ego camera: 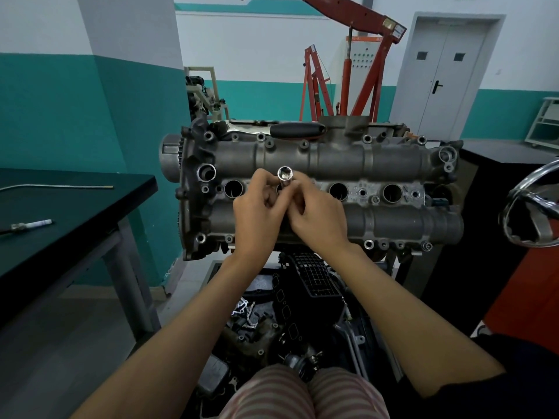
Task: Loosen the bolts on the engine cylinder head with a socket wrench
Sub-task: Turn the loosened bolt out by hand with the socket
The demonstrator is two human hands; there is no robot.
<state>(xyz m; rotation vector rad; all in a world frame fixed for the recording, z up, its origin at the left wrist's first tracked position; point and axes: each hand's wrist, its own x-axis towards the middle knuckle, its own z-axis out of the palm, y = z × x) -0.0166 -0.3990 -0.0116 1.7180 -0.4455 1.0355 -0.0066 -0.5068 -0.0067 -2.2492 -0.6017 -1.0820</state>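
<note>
The grey engine cylinder head [378, 164] lies across the stand in front of me, with several round plug wells along its middle. Both hands meet over its centre. My left hand [257, 219] and my right hand [317, 219] pinch a shiny deep socket [285, 174] that stands upright between their fingertips, its open end facing up. The lower end of the socket is hidden by my fingers. A ratchet wrench [272, 130] with a black handle lies along the far edge of the head, untouched.
A black workbench [60, 213] at the left carries a thin rod [57, 186] and a spark plug [30, 225]. A red engine hoist [357, 71] stands behind. A chrome handwheel [532, 207] sits at the right. Loose engine parts [287, 313] lie below.
</note>
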